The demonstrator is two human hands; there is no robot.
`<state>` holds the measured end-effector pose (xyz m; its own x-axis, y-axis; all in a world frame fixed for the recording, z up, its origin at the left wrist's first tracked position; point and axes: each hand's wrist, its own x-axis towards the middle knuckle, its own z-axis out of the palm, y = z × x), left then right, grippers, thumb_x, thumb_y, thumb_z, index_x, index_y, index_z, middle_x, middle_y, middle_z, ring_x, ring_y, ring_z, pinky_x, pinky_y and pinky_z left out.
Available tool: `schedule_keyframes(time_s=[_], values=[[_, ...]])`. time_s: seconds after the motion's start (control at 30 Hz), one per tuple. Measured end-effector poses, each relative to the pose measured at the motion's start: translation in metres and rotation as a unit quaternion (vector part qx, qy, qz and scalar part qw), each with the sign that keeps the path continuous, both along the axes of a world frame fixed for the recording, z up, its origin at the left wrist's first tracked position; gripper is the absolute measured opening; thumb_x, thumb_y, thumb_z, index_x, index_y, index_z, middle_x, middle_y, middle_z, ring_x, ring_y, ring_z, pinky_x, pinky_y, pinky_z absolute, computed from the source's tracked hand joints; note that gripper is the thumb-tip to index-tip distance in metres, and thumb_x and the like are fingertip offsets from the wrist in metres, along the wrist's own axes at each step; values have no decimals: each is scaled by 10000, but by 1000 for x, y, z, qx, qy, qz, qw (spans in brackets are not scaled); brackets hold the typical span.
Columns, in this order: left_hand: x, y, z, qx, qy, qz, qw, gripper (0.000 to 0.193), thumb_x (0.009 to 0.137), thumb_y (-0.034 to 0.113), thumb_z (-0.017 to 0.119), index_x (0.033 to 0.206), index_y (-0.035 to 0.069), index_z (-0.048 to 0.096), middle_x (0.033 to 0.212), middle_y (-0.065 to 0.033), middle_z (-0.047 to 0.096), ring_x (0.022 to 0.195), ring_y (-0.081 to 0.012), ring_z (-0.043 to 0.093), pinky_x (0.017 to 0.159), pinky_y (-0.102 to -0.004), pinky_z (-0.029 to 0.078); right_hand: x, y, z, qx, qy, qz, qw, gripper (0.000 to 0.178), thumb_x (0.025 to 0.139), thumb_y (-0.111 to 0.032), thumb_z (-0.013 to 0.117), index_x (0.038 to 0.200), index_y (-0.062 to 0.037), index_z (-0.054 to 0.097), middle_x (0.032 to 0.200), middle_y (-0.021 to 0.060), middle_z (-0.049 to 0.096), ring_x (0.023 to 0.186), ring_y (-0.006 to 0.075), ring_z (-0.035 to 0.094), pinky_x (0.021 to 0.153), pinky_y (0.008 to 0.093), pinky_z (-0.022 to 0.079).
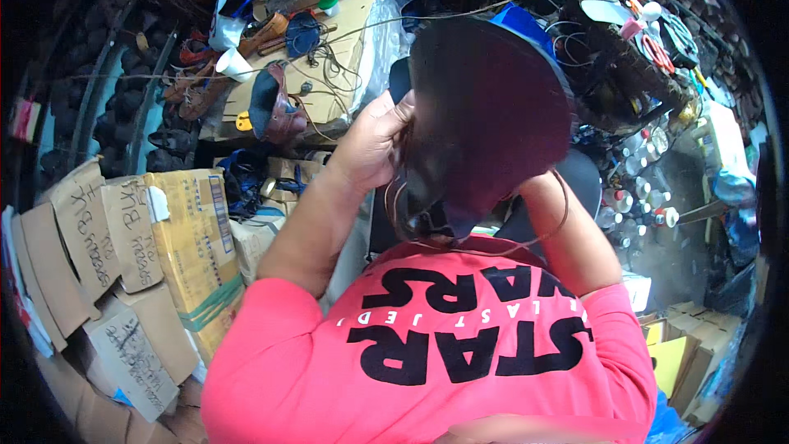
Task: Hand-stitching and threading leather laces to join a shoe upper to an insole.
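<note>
A large, dark brown, rounded piece (pixel 493 107), its kind unclear, is held up in front of my chest. My left hand (pixel 378 140) is closed on its left edge, with the thumb on the near side. My right hand (pixel 536 184) reaches behind its lower right part, so the fingers are hidden. Below the piece, a thin brown cord (pixel 557 218) hangs in a loop across my shirt. The underside of the piece lies in dark shadow.
A cardboard-topped table (pixel 345 86) at the back left bears a brown sandal (pixel 278 107), a white cup (pixel 234 65) and loose cords. Cardboard boxes (pixel 191 234) are stacked to my left. Several small bottles (pixel 633 197) stand at the right, below a cluttered stand (pixel 633 107).
</note>
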<state>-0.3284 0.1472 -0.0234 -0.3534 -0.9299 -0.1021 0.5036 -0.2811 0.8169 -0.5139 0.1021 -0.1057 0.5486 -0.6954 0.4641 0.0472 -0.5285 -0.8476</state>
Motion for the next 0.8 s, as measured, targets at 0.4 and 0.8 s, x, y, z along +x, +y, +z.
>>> schedule_keyframes(time_s=[0.4,0.8], values=[[-23,-8,18,-134,-263,8,955,291,850,192,697,1048,8,591,862,9,625,747,-40,546,677,-194,453,-53,-21,12,23,56,26,998,265,855,-48,601,1117,-4,615,1032,48,651,955,106,598,835,255,481],[-30,-6,10,-208,-284,100,930,264,851,171,685,1035,-4,612,897,-42,668,809,-75,585,758,-252,483,-61,17,17,60,48,19,997,268,866,-66,597,1128,-13,613,1053,47,643,968,109,590,857,255,468]])
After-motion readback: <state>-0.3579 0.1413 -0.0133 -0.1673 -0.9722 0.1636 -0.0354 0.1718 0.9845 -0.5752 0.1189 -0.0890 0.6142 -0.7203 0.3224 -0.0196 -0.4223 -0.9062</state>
